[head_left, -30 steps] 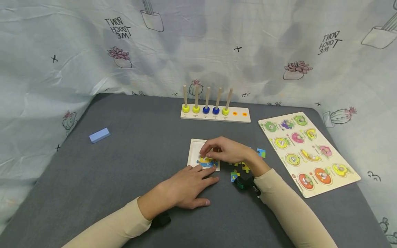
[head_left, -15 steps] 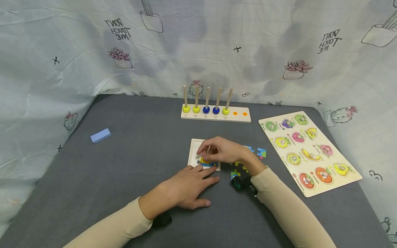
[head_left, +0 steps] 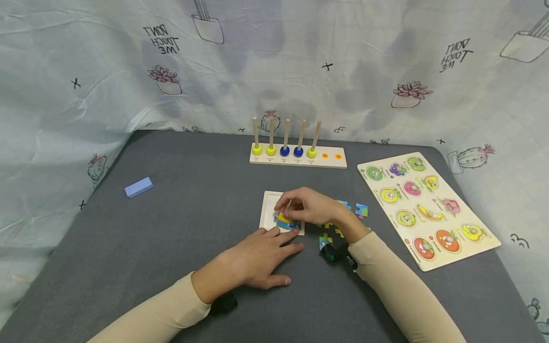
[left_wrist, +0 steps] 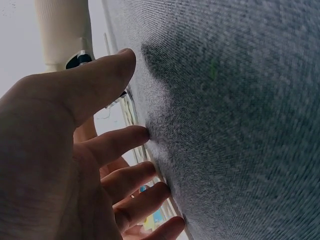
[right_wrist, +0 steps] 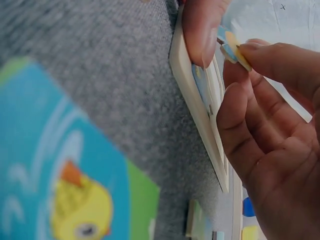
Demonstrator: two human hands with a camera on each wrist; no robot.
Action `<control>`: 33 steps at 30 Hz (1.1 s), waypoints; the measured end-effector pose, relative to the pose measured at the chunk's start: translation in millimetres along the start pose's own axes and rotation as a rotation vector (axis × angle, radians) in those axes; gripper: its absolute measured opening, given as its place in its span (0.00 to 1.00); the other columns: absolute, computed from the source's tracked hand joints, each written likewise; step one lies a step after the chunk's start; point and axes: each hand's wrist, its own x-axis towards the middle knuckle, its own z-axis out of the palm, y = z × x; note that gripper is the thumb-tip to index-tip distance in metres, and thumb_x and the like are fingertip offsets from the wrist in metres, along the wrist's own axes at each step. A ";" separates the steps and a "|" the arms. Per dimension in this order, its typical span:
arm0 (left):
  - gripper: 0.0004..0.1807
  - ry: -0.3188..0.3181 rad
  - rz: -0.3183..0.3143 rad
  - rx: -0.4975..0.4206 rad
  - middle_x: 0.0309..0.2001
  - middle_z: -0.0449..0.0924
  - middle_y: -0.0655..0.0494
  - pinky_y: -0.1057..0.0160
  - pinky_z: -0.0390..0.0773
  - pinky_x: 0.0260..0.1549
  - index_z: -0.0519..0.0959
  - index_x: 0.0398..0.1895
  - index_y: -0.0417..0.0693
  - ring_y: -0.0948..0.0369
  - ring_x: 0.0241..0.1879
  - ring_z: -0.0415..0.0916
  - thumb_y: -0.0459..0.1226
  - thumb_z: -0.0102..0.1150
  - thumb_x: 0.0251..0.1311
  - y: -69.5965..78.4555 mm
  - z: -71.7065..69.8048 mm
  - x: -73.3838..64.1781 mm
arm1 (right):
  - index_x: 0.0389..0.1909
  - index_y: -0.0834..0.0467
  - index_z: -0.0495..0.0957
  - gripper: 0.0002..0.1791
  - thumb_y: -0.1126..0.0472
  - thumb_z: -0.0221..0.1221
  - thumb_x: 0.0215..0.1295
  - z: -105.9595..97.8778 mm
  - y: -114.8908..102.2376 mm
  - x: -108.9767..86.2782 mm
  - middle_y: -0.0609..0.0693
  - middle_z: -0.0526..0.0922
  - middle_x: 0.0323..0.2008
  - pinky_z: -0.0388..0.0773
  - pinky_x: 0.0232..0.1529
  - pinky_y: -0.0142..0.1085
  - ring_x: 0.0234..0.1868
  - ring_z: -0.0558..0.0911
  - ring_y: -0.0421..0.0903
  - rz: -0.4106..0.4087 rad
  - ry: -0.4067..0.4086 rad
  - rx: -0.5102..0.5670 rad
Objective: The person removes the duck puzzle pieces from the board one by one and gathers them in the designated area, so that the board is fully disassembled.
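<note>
A small square wooden puzzle tray (head_left: 268,202) lies at mid-table. My right hand (head_left: 315,207) is over it, pinching a yellow-and-blue jigsaw piece (right_wrist: 235,47) between thumb and fingers, tilted above the tray in the right wrist view. Blue jigsaw pieces (head_left: 288,226) lie in the tray's near part, partly covered by the hands. My left hand (head_left: 261,262) rests with spread fingers at the tray's near edge, fingertips on it. Close to the right wrist camera is a loose piece with a yellow duckling (right_wrist: 82,205).
Loose jigsaw pieces (head_left: 361,210) lie right of the tray, partly under my right forearm. A wooden peg board (head_left: 298,162) with yellow and blue rings stands behind. To the right lies a fruit puzzle board (head_left: 422,228); a blue block (head_left: 139,187) is at the left.
My right hand shifts slightly over the tray, left and then a little back, with the jigsaw piece still pinched. The left hand keeps its place.
</note>
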 end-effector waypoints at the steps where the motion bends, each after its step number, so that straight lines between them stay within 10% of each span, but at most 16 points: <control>1: 0.41 -0.002 -0.001 -0.002 0.82 0.53 0.57 0.48 0.69 0.66 0.62 0.80 0.64 0.55 0.75 0.60 0.66 0.54 0.67 -0.1 0.0 0.1 | 0.54 0.60 0.82 0.11 0.65 0.59 0.75 -0.4 0.4 -0.6 0.51 0.86 0.48 0.83 0.49 0.40 0.42 0.86 0.44 -0.003 0.006 0.000; 33: 0.41 0.005 0.003 -0.021 0.82 0.53 0.57 0.48 0.70 0.65 0.62 0.80 0.65 0.56 0.71 0.64 0.65 0.57 0.67 -1.2 0.2 -1.6 | 0.54 0.57 0.82 0.11 0.65 0.58 0.76 -24.6 -12.2 -59.6 0.51 0.86 0.47 0.81 0.38 0.39 0.36 0.83 0.51 0.041 0.137 -0.031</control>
